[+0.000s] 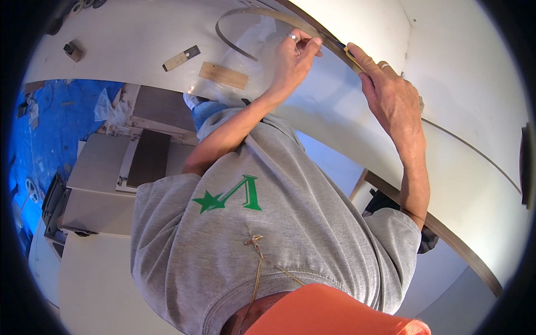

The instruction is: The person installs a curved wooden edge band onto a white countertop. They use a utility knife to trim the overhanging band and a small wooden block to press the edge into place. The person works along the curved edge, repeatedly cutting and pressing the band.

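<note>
Left hand pinches the thin grey-brown edge-banding strip against the white panel's edge. Right hand fingers close on a small yellow tool, mostly hidden. The strip's loose end curls above the panel.

A blue tarpaulin covers the floor at the left, with scraps scattered on it. Pale cabinet panels lie stacked beside it, one with a dark brown face. White walls meet in a corner at upper right, brightly lit.
</note>
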A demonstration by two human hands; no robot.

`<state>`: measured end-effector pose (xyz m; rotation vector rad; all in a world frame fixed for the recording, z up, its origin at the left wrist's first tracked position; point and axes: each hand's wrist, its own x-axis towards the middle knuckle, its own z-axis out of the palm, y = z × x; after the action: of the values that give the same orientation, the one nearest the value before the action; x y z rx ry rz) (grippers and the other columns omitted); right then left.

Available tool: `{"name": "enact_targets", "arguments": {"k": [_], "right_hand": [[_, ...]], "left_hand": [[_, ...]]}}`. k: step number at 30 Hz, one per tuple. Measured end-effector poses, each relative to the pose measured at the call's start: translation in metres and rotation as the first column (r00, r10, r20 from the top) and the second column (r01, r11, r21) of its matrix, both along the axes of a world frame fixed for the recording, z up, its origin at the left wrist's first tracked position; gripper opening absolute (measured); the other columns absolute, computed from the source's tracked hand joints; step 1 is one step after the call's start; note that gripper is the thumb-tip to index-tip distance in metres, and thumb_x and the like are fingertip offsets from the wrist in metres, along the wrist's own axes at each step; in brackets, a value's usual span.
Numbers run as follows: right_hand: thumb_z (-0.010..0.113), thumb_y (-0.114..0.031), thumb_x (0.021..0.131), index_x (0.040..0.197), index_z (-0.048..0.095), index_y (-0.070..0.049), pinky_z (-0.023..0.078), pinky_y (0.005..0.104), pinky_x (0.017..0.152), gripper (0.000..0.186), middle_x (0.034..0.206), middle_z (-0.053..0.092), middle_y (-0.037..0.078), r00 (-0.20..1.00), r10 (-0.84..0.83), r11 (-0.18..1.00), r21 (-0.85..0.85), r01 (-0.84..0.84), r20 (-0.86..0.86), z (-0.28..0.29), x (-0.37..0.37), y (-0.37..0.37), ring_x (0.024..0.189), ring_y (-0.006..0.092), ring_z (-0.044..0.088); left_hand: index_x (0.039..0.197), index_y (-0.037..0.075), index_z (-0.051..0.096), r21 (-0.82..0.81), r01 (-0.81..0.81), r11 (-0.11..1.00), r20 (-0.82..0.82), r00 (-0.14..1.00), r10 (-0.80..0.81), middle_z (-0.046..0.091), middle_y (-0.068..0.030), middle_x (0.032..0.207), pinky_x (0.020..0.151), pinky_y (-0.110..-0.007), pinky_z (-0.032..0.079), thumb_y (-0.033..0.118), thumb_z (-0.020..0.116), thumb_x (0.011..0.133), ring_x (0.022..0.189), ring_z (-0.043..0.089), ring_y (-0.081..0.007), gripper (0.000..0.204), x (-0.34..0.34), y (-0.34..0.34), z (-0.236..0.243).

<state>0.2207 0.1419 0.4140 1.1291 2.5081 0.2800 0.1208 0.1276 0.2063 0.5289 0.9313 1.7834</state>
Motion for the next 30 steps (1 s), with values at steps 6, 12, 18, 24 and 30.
{"name": "enact_targets", "arguments": {"k": [6, 12, 18, 24, 30], "right_hand": [[0.065, -0.016, 0.096, 0.143, 0.058, -0.030, 0.055, 0.0414, 0.055, 0.049, 0.078, 0.066, 0.011, 1.000, 0.013, 1.000, -0.012, -0.013, 0.001, 0.003, -0.001, 0.001, 0.061, 0.0268, 0.066], [0.064, -0.014, 0.096, 0.142, 0.059, -0.029, 0.052, 0.0395, 0.050, 0.048, 0.076, 0.064, 0.010, 0.998, 0.066, 0.998, 0.015, -0.066, 0.010, 0.003, -0.004, 0.004, 0.057, 0.0254, 0.065], [0.063, -0.007, 0.092, 0.139, 0.061, -0.023, 0.049, 0.0383, 0.045, 0.049, 0.071, 0.062, 0.011, 0.987, 0.149, 0.988, 0.037, -0.151, 0.056, 0.005, -0.007, 0.008, 0.052, 0.0260, 0.062], [0.062, -0.003, 0.090, 0.137, 0.061, -0.020, 0.050, 0.0380, 0.045, 0.050, 0.069, 0.061, 0.013, 0.983, 0.177, 0.984, 0.016, -0.179, 0.053, 0.004, -0.010, 0.011, 0.051, 0.0273, 0.063], [0.062, -0.004, 0.090, 0.140, 0.057, -0.020, 0.052, 0.0389, 0.047, 0.052, 0.069, 0.063, 0.015, 0.977, 0.197, 0.980, 0.016, -0.199, 0.079, -0.002, -0.010, 0.017, 0.055, 0.0295, 0.064]], "left_hand": [[0.093, 0.003, 0.060, 0.022, -0.084, 0.996, 0.150, 0.985, 0.079, 0.069, -0.0046, 0.081, 0.071, -0.025, 0.050, 0.025, 0.065, 0.101, 0.075, 0.064, -0.0097, 0.024, -0.008, 0.003, -0.004], [0.092, 0.006, 0.062, -0.007, -0.156, 0.988, -0.012, 0.988, 0.156, 0.070, -0.0004, 0.076, 0.062, -0.021, 0.041, 0.027, 0.067, 0.101, 0.066, 0.053, -0.0025, 0.023, -0.008, 0.006, -0.006], [0.088, 0.002, 0.061, 0.023, -0.227, 0.974, -0.099, 0.969, 0.228, 0.071, -0.0044, 0.075, 0.062, -0.024, 0.048, 0.019, 0.065, 0.100, 0.074, 0.070, -0.0097, 0.022, -0.003, 0.007, -0.006], [0.087, 0.001, 0.062, 0.090, -0.300, 0.950, -0.145, 0.939, 0.311, 0.071, -0.0061, 0.071, 0.065, -0.026, 0.051, 0.017, 0.067, 0.099, 0.074, 0.073, -0.0134, 0.020, 0.000, 0.010, -0.009], [0.085, 0.002, 0.063, 0.139, -0.353, 0.925, -0.250, 0.892, 0.377, 0.072, -0.0059, 0.072, 0.065, -0.027, 0.051, 0.017, 0.069, 0.098, 0.070, 0.069, -0.0121, 0.020, -0.001, 0.012, -0.011]]}}
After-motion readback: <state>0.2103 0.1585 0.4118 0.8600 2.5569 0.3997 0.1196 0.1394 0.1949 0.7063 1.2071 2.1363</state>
